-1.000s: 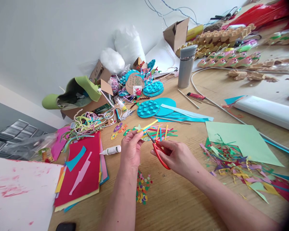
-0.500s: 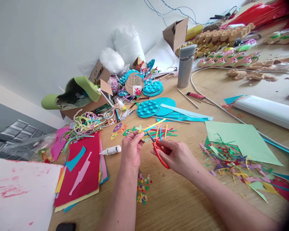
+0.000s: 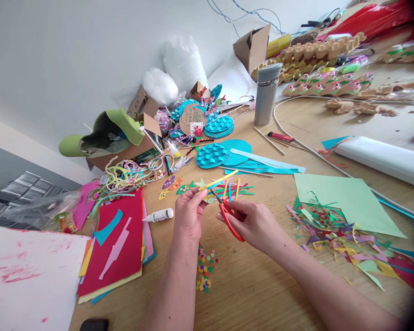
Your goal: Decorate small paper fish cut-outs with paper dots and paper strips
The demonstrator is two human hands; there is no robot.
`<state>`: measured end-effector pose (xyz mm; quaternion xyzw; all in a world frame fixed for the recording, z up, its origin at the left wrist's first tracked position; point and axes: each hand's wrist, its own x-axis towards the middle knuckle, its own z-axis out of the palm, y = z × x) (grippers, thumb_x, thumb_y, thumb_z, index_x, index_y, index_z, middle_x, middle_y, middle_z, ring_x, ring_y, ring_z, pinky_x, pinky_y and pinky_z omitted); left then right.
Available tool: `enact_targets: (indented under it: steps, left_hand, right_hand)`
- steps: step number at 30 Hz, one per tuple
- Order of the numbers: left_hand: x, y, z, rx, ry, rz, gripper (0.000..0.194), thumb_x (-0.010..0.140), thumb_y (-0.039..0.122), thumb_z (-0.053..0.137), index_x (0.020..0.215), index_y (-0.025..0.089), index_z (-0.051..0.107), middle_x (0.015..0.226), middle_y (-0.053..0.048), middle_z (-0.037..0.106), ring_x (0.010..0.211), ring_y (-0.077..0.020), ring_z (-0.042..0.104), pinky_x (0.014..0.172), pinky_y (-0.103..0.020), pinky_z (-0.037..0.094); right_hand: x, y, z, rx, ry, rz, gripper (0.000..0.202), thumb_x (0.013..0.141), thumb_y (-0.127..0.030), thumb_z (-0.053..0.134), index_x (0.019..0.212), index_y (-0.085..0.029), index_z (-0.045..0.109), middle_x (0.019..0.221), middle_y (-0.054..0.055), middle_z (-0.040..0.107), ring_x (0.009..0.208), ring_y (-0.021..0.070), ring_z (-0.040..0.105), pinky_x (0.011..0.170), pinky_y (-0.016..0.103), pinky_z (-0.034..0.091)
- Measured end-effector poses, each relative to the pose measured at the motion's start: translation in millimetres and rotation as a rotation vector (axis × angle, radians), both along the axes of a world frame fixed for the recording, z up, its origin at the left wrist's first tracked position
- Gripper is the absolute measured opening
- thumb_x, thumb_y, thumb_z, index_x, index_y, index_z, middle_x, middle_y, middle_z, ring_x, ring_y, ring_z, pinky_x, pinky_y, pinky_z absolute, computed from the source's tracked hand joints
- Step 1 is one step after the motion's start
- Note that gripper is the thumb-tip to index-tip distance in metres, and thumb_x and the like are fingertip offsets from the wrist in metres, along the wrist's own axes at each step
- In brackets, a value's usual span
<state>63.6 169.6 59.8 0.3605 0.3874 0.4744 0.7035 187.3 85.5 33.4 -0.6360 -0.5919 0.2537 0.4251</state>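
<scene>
My left hand point(image 3: 192, 205) pinches a narrow yellow paper strip point(image 3: 224, 178) between thumb and fingers, its free end pointing to the right. A pale green paper fish point(image 3: 210, 200) shows just beyond the fingertips; whether I hold it too is unclear. In my right hand point(image 3: 253, 220) are red-handled scissors point(image 3: 232, 224), with fingers in the loops. The blades reach the strip close to my left fingertips. Behind my hands lie several coloured paper strips point(image 3: 244, 189). Small decorated paper fish point(image 3: 185, 187) sit to the left of them.
A white glue bottle point(image 3: 160, 215) lies left of my left hand, near stacked coloured paper point(image 3: 120, 248). Paper dots point(image 3: 205, 271) lie beside my left forearm. Paper scraps point(image 3: 334, 234) and a light green sheet point(image 3: 345, 202) are at right. A grey tumbler point(image 3: 267, 94) stands behind.
Almost nothing differs. Both hands, the scissors and the yellow strip keep nearly the same position, with only a very slight shift.
</scene>
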Motion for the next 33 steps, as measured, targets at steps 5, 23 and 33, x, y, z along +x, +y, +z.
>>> enact_targets:
  steps: [5,23,33]
  left_hand:
    - [0.0,0.9,0.2,0.002,-0.003,-0.01,0.02,0.054,0.019,0.082,0.069,0.015,0.069,0.075,-0.002,0.071,0.07,-0.0128,0.065,0.069,-0.026,0.05]
    - [0.8,-1.0,0.3,-0.021,-0.025,-0.003,0.02,0.054,0.018,0.083,0.069,0.014,0.069,0.074,-0.002,0.07,0.071,-0.0124,0.065,0.072,-0.026,0.05]
    - [0.4,-0.4,-0.2,-0.015,-0.019,0.003,0.02,0.054,0.018,0.082,0.068,0.014,0.069,0.072,-0.002,0.07,0.068,-0.0117,0.065,0.072,-0.025,0.05]
  right_hand:
    - [0.6,-0.3,0.3,-0.019,0.054,0.019,0.038,0.085,-0.05,0.056,0.066,-0.017,0.058,0.051,-0.005,0.042,0.047,0.0076,0.033,0.046,0.022,0.025]
    - [0.7,0.5,-2.0,-0.07,0.125,0.025,0.042,0.085,-0.054,0.054,0.07,-0.016,0.063,0.052,-0.004,0.041,0.048,0.0082,0.029,0.045,0.022,0.024]
    - [1.9,1.9,-5.6,-0.083,0.134,0.009,0.043,0.085,-0.055,0.054,0.069,-0.016,0.063,0.053,-0.004,0.042,0.049,0.0083,0.03,0.046,0.022,0.024]
